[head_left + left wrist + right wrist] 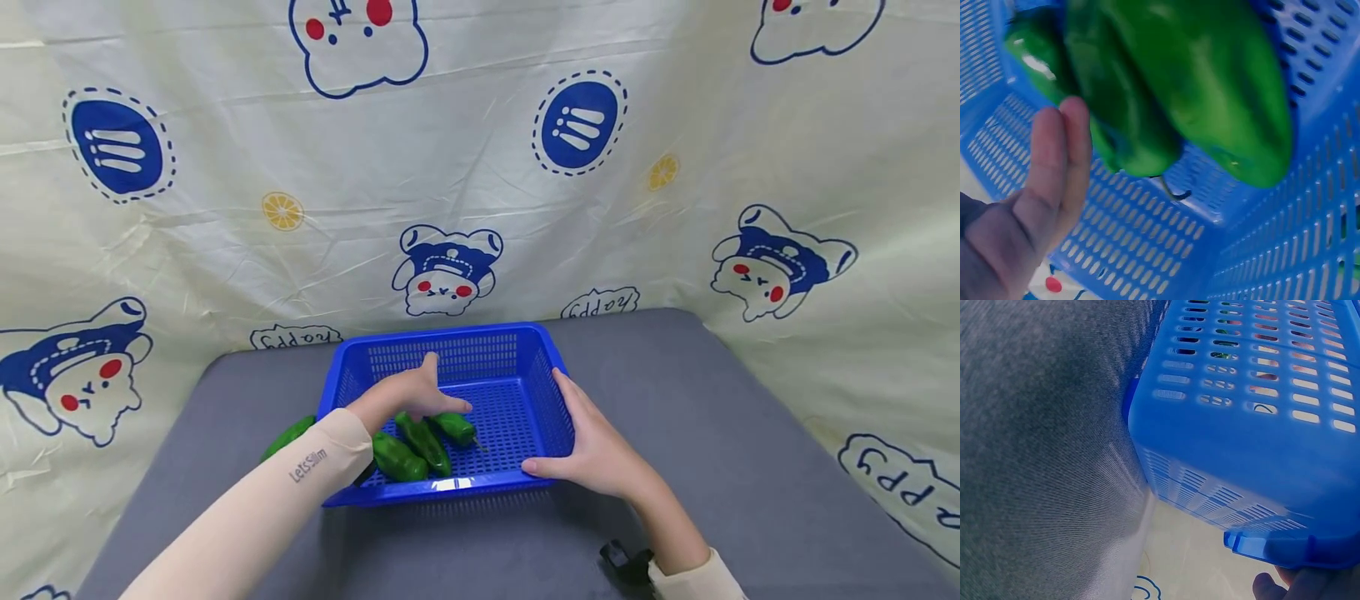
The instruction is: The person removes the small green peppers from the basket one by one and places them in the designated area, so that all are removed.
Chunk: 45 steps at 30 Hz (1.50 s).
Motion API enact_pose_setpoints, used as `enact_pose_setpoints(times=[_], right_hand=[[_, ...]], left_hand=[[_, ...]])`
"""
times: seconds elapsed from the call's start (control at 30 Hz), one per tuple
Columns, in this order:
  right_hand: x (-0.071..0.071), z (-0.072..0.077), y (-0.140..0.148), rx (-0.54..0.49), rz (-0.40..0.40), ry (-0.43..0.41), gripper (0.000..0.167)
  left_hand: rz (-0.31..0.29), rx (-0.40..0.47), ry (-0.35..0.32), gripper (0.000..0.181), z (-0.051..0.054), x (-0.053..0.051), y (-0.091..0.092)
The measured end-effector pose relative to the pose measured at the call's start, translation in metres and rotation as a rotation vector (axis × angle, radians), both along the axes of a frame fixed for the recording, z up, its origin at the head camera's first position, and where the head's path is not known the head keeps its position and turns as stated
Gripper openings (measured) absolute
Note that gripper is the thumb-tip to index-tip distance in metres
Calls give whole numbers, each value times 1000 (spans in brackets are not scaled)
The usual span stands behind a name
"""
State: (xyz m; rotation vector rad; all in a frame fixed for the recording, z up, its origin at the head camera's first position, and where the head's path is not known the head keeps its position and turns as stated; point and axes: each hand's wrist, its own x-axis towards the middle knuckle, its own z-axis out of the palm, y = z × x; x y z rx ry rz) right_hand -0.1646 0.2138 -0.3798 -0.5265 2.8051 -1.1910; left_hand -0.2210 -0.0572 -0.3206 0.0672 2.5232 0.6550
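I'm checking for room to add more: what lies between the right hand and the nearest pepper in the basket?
In the head view, only bare basket floor and the basket's right wall lie between the right hand and that green pepper.

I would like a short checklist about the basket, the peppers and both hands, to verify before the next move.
1. Blue basket upright on the grey table: ok.
2. Right hand holding the basket's near right corner: ok.
3. Left hand clear of the green peppers inside: cannot tell; fingers look straight, contact unclear.
4. All peppers inside: not ok; at least one outside pepper lies left of the basket.
5. Count outside: cannot tell; the left sleeve hides part.
6. Room inside: ok; the right side shows bare floor.
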Motion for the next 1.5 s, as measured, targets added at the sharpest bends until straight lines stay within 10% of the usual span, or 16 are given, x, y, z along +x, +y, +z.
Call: enact_pose_setpoints(times=[0.17,0.73,1.5], right_hand=[[0,0,0,-4,0,-5,128],[2,-1,0,-19,5,-5,128],[2,3,2,-3,-5,-4,127]], left_hand=[[-2,-42,-77,112,-12,-7,7],[-91,-131,12,100,-38,-14,29],[-106,40,-82,88,-41,-34,38]])
